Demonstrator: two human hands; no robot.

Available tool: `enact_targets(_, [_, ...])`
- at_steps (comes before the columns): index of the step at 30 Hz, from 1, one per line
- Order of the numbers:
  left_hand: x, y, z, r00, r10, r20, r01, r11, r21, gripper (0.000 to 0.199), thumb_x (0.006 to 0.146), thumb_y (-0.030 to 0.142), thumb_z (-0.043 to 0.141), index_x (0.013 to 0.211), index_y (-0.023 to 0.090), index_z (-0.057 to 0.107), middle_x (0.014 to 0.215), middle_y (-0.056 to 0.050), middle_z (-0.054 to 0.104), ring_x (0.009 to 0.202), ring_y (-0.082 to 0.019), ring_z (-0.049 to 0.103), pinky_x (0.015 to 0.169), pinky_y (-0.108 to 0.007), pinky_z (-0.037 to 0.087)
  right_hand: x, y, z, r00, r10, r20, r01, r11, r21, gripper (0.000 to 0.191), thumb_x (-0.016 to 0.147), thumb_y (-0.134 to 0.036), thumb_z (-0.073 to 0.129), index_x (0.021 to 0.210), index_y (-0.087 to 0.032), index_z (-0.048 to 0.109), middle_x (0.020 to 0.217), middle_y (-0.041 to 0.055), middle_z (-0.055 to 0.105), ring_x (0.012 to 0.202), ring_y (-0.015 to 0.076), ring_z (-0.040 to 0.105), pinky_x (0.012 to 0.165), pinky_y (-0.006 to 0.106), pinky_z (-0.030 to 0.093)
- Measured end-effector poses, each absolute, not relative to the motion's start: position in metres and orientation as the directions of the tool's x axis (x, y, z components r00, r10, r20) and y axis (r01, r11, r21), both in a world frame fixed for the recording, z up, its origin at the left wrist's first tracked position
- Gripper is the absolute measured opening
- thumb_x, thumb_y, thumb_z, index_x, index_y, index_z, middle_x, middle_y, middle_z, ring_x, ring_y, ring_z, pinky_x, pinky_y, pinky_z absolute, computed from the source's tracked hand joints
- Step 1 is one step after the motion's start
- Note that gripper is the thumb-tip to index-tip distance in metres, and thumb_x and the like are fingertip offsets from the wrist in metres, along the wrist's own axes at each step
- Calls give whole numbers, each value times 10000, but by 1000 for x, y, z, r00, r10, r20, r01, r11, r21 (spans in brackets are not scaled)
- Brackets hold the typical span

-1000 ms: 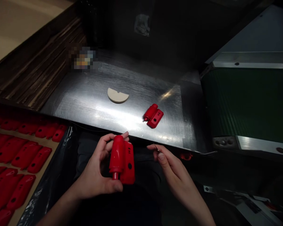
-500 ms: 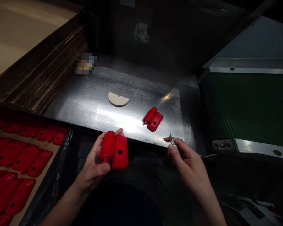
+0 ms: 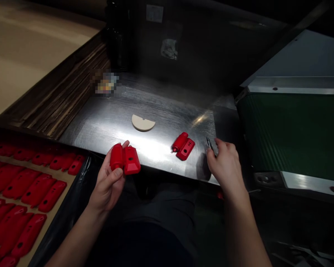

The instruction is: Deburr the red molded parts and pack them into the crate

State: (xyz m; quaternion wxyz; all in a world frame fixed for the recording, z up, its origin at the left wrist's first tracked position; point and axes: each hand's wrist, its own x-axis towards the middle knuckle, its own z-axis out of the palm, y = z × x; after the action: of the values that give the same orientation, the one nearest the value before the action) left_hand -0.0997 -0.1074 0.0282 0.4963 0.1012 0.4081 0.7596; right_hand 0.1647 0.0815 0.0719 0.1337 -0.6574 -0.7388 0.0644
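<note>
One red plastic casing (image 3: 125,159), in left hand (image 3: 108,183)

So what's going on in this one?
A person is working at a steel bench. Their left hand grips a red moulded plastic part, and their right hand holds a craft knife at the bench edge. A similar red part lies on the bench near a cream half-disc. More red parts lie in rows to the left.

The red plastic casing (image 3: 125,160) is smooth and glossy, while the bench (image 3: 105,129) is shiny, finely scratched sheet metal. The stacked corrugated cardboard (image 3: 64,96) and the cream half-disc (image 3: 143,122) look matt, the cardboard rough-edged.
</note>
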Motion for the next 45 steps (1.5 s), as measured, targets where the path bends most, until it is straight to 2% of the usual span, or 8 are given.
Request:
enact_targets(5, [-110, -91, 14, -535, 820, -204, -635, -230, 738, 618, 789, 299, 866, 1357, 221, 634, 1590, -139, 573, 1532, -340, 466, 1354, -544, 240, 93, 73, 86, -393, 893, 218, 762, 449, -466, 412, 1002, -346, 499, 1310, -151, 691, 1286, 163, 696, 1219, 329, 643, 1081, 506, 518])
enact_targets(8, [-109, -89, 9, -544, 817, -194, -627, -242, 740, 619, 783, 295, 873, 1346, 224, 625, 1582, -149, 579, 1528, -337, 474, 1344, -548, 259, 33, 76, 86, -578, 800, 162, 694, 586, -418, 431, 1052, -333, 476, 1394, -124, 634, 1388, 169, 662, 1310, 340, 589, 1129, 497, 480])
enact_targets(13, [-107, -89, 10, -552, 807, -210, -618, -227, 753, 608, 782, 352, 875, 1317, 225, 618, 1559, -161, 598, 1521, -341, 483, 1323, -532, 310, -27, 85, 70, -678, 734, 35, 708, 665, -237, 444, 1051, -300, 527, 1410, -40, 541, 1562, 266, 497, 1451, 359, 448, 1187, 501, 403])
enact_targets(16, [-106, -88, 11, -545, 811, -212, -628, -227, 745, 655, 778, 343, 881, 1351, 225, 586, 1580, -162, 574, 1525, -338, 476, 1321, -522, 313, -27, 82, 66, -642, 765, 57, 731, 633, -254, 345, 1010, -263, 560, 1292, -65, 565, 1398, 256, 606, 1310, 353, 554, 1080, 467, 464])
enact_targets(20, [-105, -89, 12, -547, 813, -201, -620, -231, 750, 707, 758, 332, 897, 1367, 223, 555, 1628, -168, 514, 1512, -343, 486, 1291, -513, 369, 4, 59, 74, -528, 849, -13, 739, 451, -501, 285, 1037, -366, 451, 1244, -182, 522, 975, 98, 735, 828, 296, 684, 726, 378, 490])
enact_targets(25, [-102, -90, 12, -549, 811, -201, -581, -198, 789, 749, 730, 308, 913, 1367, 244, 525, 1668, -150, 461, 1451, -325, 549, 1187, -426, 493, 48, -4, 93, -481, 872, -90, 621, 267, -737, 287, 1039, -427, 471, 1271, -265, 520, 817, -18, 723, 689, 209, 686, 641, 295, 457])
enact_targets(33, [-98, -87, 12, -581, 798, -162, -466, -163, 870, 832, 625, 250, 976, 1319, 254, 516, 1670, -148, 453, 1429, -313, 574, 1064, -335, 578, 40, -43, 92, -532, 846, 27, 732, 476, -487, 423, 1009, -313, 421, 1380, -161, 555, 701, 4, 739, 534, 226, 674, 523, 316, 347])
enact_targets(45, [-101, -85, 10, -592, 785, -181, -455, -141, 879, 831, 611, 286, 984, 1308, 249, 534, 1640, -159, 490, 1436, -337, 569, 1108, -389, 563, 41, -48, 103, -551, 833, -48, 778, 492, -391, 376, 1014, -257, 405, 1338, -152, 562, 602, -16, 690, 464, 209, 646, 481, 320, 284])
